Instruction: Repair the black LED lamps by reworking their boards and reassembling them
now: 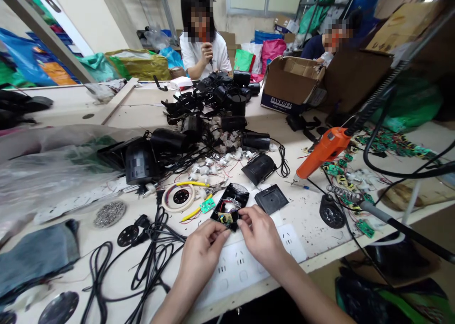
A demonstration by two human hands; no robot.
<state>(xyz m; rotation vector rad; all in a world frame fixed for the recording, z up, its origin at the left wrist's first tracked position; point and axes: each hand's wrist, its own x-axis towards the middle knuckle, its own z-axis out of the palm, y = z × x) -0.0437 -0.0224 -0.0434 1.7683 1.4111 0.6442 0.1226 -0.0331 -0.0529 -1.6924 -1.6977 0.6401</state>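
Observation:
An open black plastic housing (233, 195) lies on the bench in front of me, with a motor and a small circuit board inside. My left hand (204, 242) pinches at its near left edge, by the board. At its near right edge, my right hand (259, 227) closes thumb and finger on the housing. The fingertips of both partly cover the near end. Just left of the housing are a green circuit board (207, 205) and yellow-handled pliers (192, 214). A black cover (271, 199) rests to the right.
An orange electric screwdriver (322, 151) hangs at the right, near a soldering iron (387, 217). Black cables (152, 253) sprawl at left beside a dish of screws (110, 213). Black housings (140, 160) pile up beyond. Power sockets (234, 272) lie under my wrists. Two people sit across.

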